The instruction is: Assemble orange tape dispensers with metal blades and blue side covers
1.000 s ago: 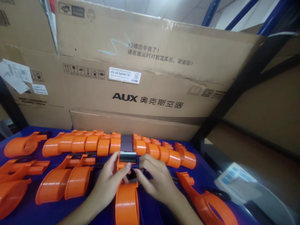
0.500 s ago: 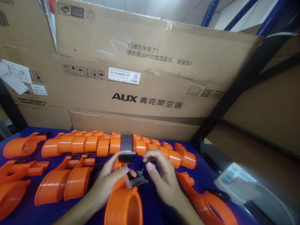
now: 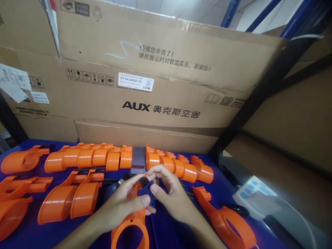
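An orange tape dispenser (image 3: 136, 217) is held low in front of me, its round ring turned toward me. My left hand (image 3: 121, 202) is closed around its upper arm, the thumb pressing on a dark blue piece (image 3: 145, 191) at the dispenser's head. From the other side, the thumb and fingers of my right hand (image 3: 169, 193) pinch this same piece. A thin light edge shows by my right fingertips; I cannot make out what it is. My fingers hide most of the dispenser's head.
More orange dispensers (image 3: 86, 158) stand in a row along the back of the blue table surface (image 3: 58, 178), with others at left and right. A phone-like dark device (image 3: 138, 159) sits mid-row. Behind is a large cardboard box (image 3: 103, 114); a white-and-blue box (image 3: 255, 195) lies at right.
The dispenser has turned so its ring faces me more. Both hands have closed in on the dark blue piece, which now sits lower and tilted against the dispenser's head.
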Tool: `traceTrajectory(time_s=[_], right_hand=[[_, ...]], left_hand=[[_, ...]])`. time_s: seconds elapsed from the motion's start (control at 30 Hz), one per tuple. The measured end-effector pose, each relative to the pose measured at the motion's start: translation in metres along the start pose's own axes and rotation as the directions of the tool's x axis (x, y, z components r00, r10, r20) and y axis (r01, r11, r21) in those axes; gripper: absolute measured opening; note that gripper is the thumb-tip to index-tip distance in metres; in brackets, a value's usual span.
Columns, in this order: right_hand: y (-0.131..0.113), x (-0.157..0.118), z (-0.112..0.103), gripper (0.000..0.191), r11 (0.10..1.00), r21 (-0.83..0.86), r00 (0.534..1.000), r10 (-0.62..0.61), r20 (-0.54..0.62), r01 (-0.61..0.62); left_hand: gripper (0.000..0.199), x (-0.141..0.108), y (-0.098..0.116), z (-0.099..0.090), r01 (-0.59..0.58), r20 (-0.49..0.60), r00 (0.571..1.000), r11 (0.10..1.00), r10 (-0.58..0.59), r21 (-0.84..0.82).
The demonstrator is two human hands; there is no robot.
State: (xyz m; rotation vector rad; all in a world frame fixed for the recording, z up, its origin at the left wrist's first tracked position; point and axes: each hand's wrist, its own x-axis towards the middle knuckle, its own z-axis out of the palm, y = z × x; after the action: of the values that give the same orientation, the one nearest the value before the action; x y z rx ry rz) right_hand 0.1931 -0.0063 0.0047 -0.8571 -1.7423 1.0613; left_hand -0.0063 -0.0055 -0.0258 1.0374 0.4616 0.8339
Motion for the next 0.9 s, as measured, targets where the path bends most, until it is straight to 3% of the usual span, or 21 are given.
traceTrajectory(time_s=[0.23, 0.43, 0.57, 0.63, 0.73, 0.9], right_hand=[[0.001, 0.001, 0.004, 0.023, 0.999, 0.029, 1.000, 0.023, 0.002, -0.023], [-0.003, 0.001, 0.007, 0.027, 0.992, -0.119, 0.996, -0.041, -0.073, 0.033], [-0.004, 0.002, 0.001, 0.030, 0.968, -0.250, 0.994, -0.060, -0.095, 0.034], [-0.005, 0.002, -0.002, 0.035, 0.908, -0.417, 0.995, -0.074, -0.071, 0.037], [-0.008, 0.001, -0.004, 0.035, 0.750, -0.658, 0.998, -0.047, 0.048, 0.067], [-0.011, -0.003, 0.004, 0.031, 0.635, -0.764, 0.986, 0.030, 0.166, 0.109]], left_hand=[[0.050, 0.007, 0.013, 0.010, -0.063, -0.031, 0.997, 0.996, 0.065, 0.068], [0.054, 0.000, 0.016, 0.017, -0.015, -0.111, 0.994, 0.999, 0.018, 0.034], [0.056, 0.004, 0.016, 0.005, -0.008, -0.148, 0.989, 1.000, 0.003, -0.029], [0.059, 0.008, 0.018, -0.005, -0.009, -0.173, 0.985, 0.995, -0.009, -0.099], [0.068, 0.013, 0.021, -0.018, 0.026, -0.191, 0.979, 0.977, -0.067, -0.210], [0.073, 0.012, 0.018, -0.021, -0.001, -0.179, 0.983, 0.961, -0.050, -0.277]])
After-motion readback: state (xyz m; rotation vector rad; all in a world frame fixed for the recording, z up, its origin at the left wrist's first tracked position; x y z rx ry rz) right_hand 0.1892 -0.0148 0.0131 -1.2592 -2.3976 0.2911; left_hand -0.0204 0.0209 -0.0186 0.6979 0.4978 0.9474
